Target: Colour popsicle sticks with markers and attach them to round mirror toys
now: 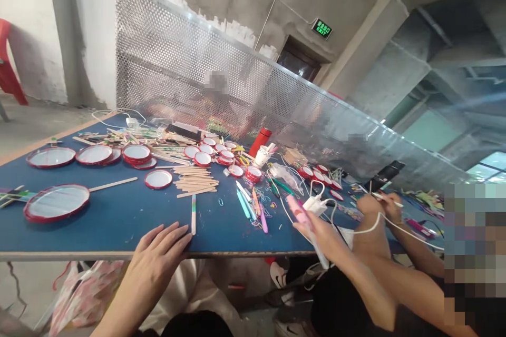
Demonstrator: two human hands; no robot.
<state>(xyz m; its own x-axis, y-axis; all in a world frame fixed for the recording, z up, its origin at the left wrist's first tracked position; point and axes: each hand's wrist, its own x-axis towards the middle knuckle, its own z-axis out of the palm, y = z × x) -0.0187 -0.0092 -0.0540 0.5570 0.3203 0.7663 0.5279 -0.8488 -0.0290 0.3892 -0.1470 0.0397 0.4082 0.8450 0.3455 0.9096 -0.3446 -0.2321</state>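
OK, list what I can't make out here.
All in the head view:
Red chair: cut off by the left edge.
Pink tool: partly covered by the right hand.
Shapes behind the perforated panel: blurred and pixelated.
Any print on the white adapter: too small to read.
Far right edge: pixelated.

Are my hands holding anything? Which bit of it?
Your right hand holds a pink, pen-like tool around its middle. Your left hand lies on the table, holding nothing.

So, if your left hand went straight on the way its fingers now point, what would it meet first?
The left hand would probably meet the green-marked stick, which lies on the blue table right by its fingertips; whether they touch is hard to tell.
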